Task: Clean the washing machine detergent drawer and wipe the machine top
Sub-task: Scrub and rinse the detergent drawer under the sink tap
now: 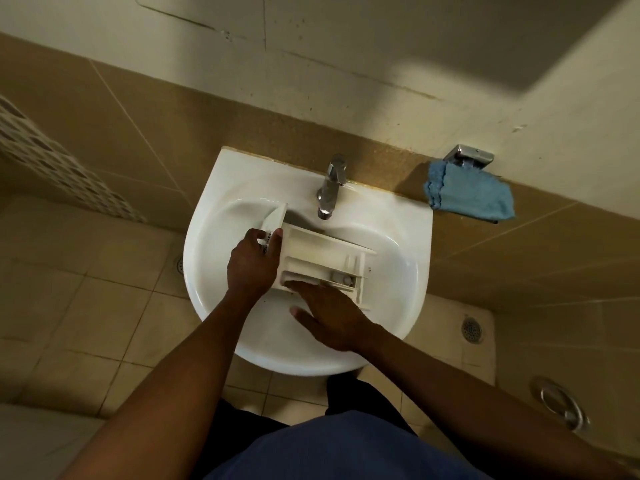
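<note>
Detergent drawer being held in a washbasin.

The white plastic compartmented detergent drawer is lying inside the white ceramic washbasin, just below the chrome tap. The left hand is gripping the drawer's front panel end, fingers closed around it; the right hand is resting open, fingertips reaching into the nearest compartment and hiding part of it. A blue terry cloth is hanging from a metal wall bracket beside the basin.

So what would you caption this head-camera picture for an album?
Left hand grips the detergent drawer over the sink while right hand rests on its near edge; tap off, blue cloth hanging nearby.
</note>
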